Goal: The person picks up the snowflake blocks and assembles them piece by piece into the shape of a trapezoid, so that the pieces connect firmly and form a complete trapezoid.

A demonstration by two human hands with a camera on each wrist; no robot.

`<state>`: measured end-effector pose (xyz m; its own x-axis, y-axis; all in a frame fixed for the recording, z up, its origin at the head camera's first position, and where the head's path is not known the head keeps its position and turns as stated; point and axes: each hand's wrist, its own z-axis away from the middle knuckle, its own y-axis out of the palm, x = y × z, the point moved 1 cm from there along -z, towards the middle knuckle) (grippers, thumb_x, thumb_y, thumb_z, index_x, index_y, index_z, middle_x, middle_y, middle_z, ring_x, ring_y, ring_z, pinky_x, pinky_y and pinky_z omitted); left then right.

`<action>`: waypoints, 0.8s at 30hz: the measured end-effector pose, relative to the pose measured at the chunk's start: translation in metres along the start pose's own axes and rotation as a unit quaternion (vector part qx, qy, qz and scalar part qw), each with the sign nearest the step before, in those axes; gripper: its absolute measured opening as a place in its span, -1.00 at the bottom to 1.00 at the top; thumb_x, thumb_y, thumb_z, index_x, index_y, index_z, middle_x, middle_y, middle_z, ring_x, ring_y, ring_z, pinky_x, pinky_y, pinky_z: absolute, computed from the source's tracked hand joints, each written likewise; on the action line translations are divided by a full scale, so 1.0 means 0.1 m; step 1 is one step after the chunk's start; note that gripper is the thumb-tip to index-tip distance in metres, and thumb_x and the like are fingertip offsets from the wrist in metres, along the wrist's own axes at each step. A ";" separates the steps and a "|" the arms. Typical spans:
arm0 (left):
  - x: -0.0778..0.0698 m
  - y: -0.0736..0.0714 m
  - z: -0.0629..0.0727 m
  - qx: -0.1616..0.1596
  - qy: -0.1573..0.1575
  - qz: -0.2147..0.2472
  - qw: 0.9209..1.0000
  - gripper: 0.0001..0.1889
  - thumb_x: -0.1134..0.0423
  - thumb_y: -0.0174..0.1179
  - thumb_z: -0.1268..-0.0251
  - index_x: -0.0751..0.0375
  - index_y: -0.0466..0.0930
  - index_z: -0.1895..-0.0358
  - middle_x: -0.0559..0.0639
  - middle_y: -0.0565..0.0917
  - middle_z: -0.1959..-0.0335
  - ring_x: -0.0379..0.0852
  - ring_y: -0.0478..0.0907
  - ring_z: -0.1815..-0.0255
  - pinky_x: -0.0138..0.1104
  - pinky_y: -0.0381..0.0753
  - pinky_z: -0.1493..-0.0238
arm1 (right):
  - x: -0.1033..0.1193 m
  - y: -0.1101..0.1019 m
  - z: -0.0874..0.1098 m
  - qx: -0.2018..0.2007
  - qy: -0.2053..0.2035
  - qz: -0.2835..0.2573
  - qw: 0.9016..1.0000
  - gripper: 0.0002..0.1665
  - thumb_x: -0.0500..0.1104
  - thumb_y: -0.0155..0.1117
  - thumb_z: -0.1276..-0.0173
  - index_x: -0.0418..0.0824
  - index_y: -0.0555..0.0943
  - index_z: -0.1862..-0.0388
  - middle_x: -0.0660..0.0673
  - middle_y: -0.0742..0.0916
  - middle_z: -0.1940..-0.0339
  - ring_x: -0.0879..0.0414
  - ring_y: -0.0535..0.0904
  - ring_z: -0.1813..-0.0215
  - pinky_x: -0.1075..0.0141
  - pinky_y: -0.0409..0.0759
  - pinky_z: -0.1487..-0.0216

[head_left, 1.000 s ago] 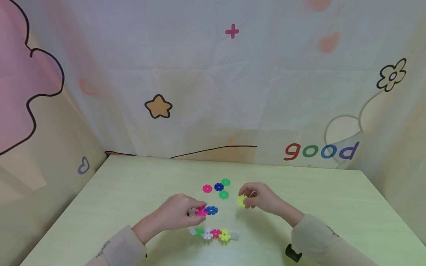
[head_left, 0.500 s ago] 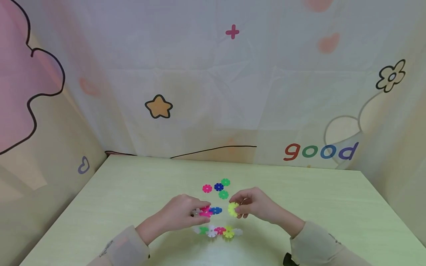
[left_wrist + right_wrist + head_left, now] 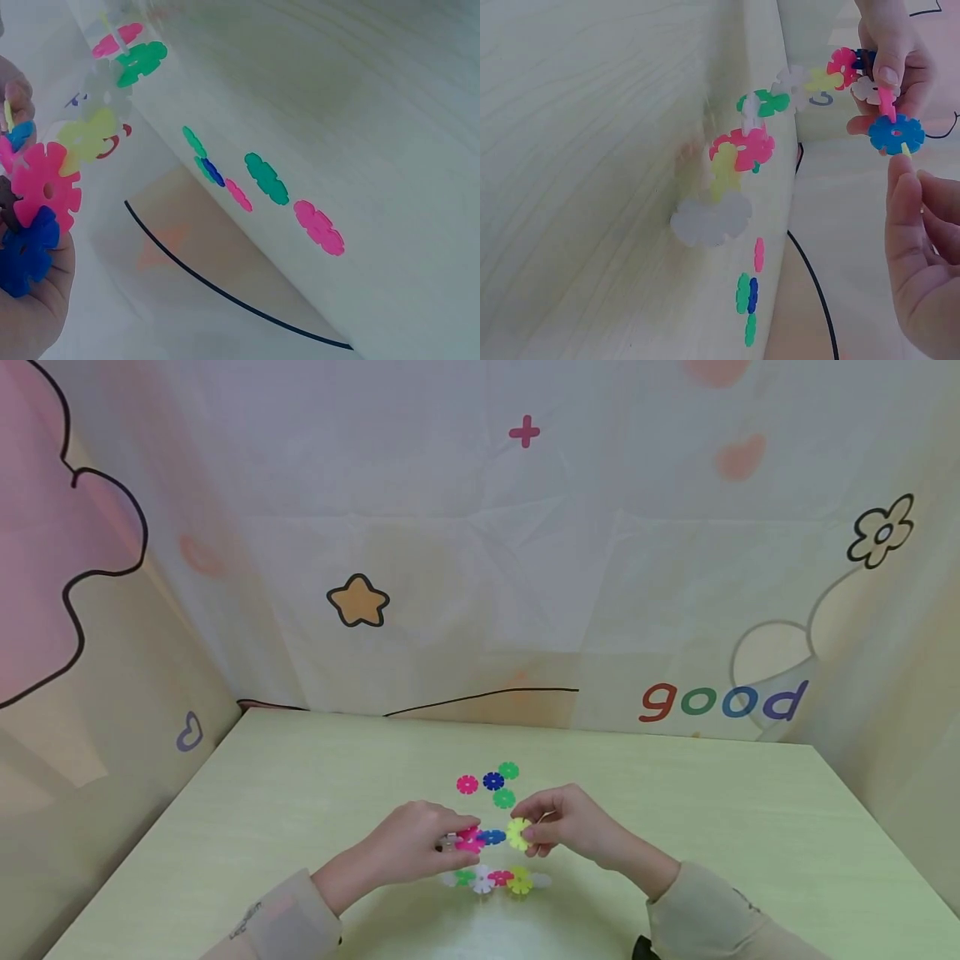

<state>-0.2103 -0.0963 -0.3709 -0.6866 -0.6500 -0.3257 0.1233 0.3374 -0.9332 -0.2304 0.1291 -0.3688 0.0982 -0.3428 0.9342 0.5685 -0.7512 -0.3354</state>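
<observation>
My left hand [image 3: 408, 847] grips a chain of slotted plastic flower discs, its thumb and fingers around a pink disc [image 3: 470, 840]. A blue disc [image 3: 492, 837] sticks out past those fingertips, slotted into the pink one. Between right thumb and fingers, my right hand [image 3: 581, 827] pinches a yellow disc [image 3: 517, 835], whose edge meets the blue disc in the right wrist view. The rest of the chain hangs in a curve below the hands, with green [image 3: 771, 102], pink [image 3: 742, 150] and yellow pieces and a whitish end disc [image 3: 711, 219].
Beyond the hands, a loose pink disc [image 3: 467, 785], a dark blue disc [image 3: 492, 782] and green discs [image 3: 504, 798] lie on the pale table [image 3: 337, 760]. Another green disc [image 3: 266, 178] and pink disc [image 3: 319, 227] lie there in the left wrist view. A printed cloth [image 3: 480, 568] stands behind.
My right hand has come leftward and slightly down with the yellow disc, up to the blue disc. The left hand has shifted a little right with the chain.
</observation>
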 end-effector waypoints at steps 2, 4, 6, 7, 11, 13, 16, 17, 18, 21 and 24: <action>0.00 0.00 0.00 0.000 0.001 0.001 1.000 -0.58 -0.05 0.16 -0.08 0.11 0.58 0.04 -0.09 0.69 0.28 -0.44 0.49 0.53 -0.52 0.48 0.35 | 0.00 0.00 0.00 -0.001 0.003 -0.003 1.000 -0.65 -0.26 0.25 -0.12 -0.41 0.54 0.10 -0.11 0.61 0.44 0.15 0.61 0.49 0.29 0.61 0.36; 0.00 0.01 -0.01 0.002 0.001 0.004 1.000 -0.58 -0.04 0.17 -0.08 0.12 0.58 0.04 -0.09 0.69 0.27 -0.43 0.49 0.54 -0.52 0.48 0.36 | 0.00 0.00 -0.01 -0.005 0.005 -0.008 1.000 -0.64 -0.27 0.25 -0.12 -0.42 0.53 0.10 -0.10 0.62 0.45 0.16 0.60 0.50 0.29 0.61 0.35; -0.01 0.01 -0.01 0.004 0.001 0.010 1.000 -0.58 -0.03 0.18 -0.08 0.12 0.58 0.04 -0.08 0.69 0.27 -0.43 0.49 0.54 -0.54 0.47 0.37 | 0.00 0.00 -0.01 -0.011 0.008 -0.012 1.000 -0.64 -0.27 0.24 -0.13 -0.44 0.53 0.10 -0.10 0.63 0.45 0.17 0.61 0.50 0.28 0.61 0.35; -0.01 0.01 -0.01 0.005 0.000 0.012 1.000 -0.58 -0.02 0.18 -0.07 0.13 0.58 0.04 -0.08 0.69 0.26 -0.43 0.49 0.53 -0.54 0.47 0.38 | 0.00 0.00 -0.01 -0.014 0.009 -0.014 1.000 -0.64 -0.27 0.24 -0.13 -0.44 0.53 0.10 -0.10 0.63 0.45 0.17 0.61 0.50 0.28 0.61 0.35; -0.04 0.02 -0.02 0.008 -0.005 0.018 1.000 -0.58 0.00 0.20 -0.06 0.14 0.57 0.03 -0.08 0.69 0.31 -0.43 0.48 0.55 -0.57 0.44 0.42 | 0.00 0.02 -0.02 -0.023 0.018 -0.024 0.999 -0.65 -0.27 0.24 -0.13 -0.45 0.53 0.11 -0.09 0.64 0.46 0.17 0.61 0.51 0.29 0.61 0.35; -0.05 0.02 -0.02 0.009 -0.005 0.018 1.000 -0.58 0.01 0.20 -0.06 0.15 0.57 0.04 -0.09 0.69 0.35 -0.43 0.47 0.56 -0.59 0.42 0.43 | 0.01 0.04 -0.01 -0.028 0.024 -0.031 0.999 -0.65 -0.28 0.23 -0.13 -0.45 0.52 0.11 -0.08 0.63 0.47 0.18 0.61 0.51 0.30 0.61 0.35; -0.07 0.03 -0.03 0.005 0.002 0.013 1.000 -0.60 0.01 0.20 -0.06 0.15 0.58 0.05 -0.13 0.68 0.46 -0.45 0.40 0.61 -0.60 0.39 0.47 | 0.01 0.05 0.00 -0.037 0.031 -0.044 0.998 -0.65 -0.29 0.22 -0.15 -0.47 0.50 0.10 -0.07 0.63 0.50 0.19 0.61 0.51 0.32 0.61 0.36; -0.07 0.03 -0.03 0.004 0.005 0.012 1.000 -0.60 0.01 0.20 -0.06 0.14 0.59 0.06 -0.15 0.66 0.50 -0.45 0.38 0.63 -0.61 0.37 0.48 | 0.01 0.06 0.00 -0.040 0.031 -0.049 0.998 -0.65 -0.30 0.21 -0.15 -0.48 0.50 0.11 -0.07 0.63 0.51 0.19 0.61 0.51 0.32 0.61 0.36; -0.08 0.02 -0.03 0.002 0.008 0.011 1.000 -0.61 0.02 0.20 -0.06 0.14 0.59 0.06 -0.15 0.65 0.53 -0.45 0.36 0.65 -0.61 0.36 0.50 | 0.02 0.07 0.01 -0.042 0.032 -0.055 0.997 -0.65 -0.31 0.21 -0.15 -0.49 0.49 0.11 -0.07 0.63 0.51 0.19 0.62 0.51 0.32 0.60 0.37; -0.09 0.02 -0.03 -0.002 0.016 0.008 1.000 -0.63 0.02 0.20 -0.06 0.14 0.60 0.09 -0.17 0.64 0.58 -0.46 0.30 0.69 -0.61 0.32 0.54 | 0.02 0.08 0.02 -0.047 0.032 -0.072 0.996 -0.66 -0.33 0.20 -0.15 -0.52 0.48 0.12 -0.05 0.63 0.53 0.18 0.62 0.52 0.33 0.60 0.39; -0.10 0.01 -0.03 -0.004 0.019 0.012 1.000 -0.64 0.04 0.21 -0.06 0.15 0.61 0.10 -0.16 0.65 0.58 -0.46 0.29 0.71 -0.61 0.30 0.57 | 0.02 0.09 0.03 -0.051 0.037 -0.088 0.994 -0.68 -0.34 0.20 -0.15 -0.52 0.49 0.14 -0.04 0.62 0.55 0.18 0.63 0.53 0.34 0.60 0.41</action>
<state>-0.2055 -0.0871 -0.3683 -0.7108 -0.6150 -0.3413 0.1347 0.3572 -0.9243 -0.2225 0.1231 -0.3695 -0.0588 -0.2391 0.9692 0.4859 -0.8550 -0.1815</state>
